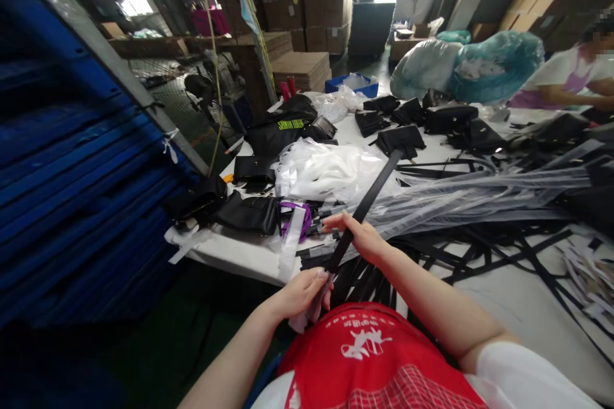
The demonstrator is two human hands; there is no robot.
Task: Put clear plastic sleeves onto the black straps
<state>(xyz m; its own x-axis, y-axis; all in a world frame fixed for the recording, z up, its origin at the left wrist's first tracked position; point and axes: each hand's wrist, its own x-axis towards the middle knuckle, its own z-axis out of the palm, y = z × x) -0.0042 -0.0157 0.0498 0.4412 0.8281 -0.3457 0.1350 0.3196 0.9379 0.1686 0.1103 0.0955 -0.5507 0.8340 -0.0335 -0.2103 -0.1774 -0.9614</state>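
Note:
A long black strap (369, 199) runs from my lap up and away over the white table (240, 254). My left hand (303, 294) is closed round its near end, together with a bit of clear plastic wrapping. My right hand (361, 235) grips the same strap a little farther up, fingers wrapped round it. Under the strap lies a heap of black straps (460, 249) and a bundle of straps in clear plastic sleeves (480, 195).
Black bags (249, 212) and crumpled white plastic (321, 169) cover the table's left part. Stacked blue panels (71, 160) stand at my left. Another person (570, 80) works at the far right. Cardboard boxes (307, 13) and big filled plastic sacks (489, 57) stand behind.

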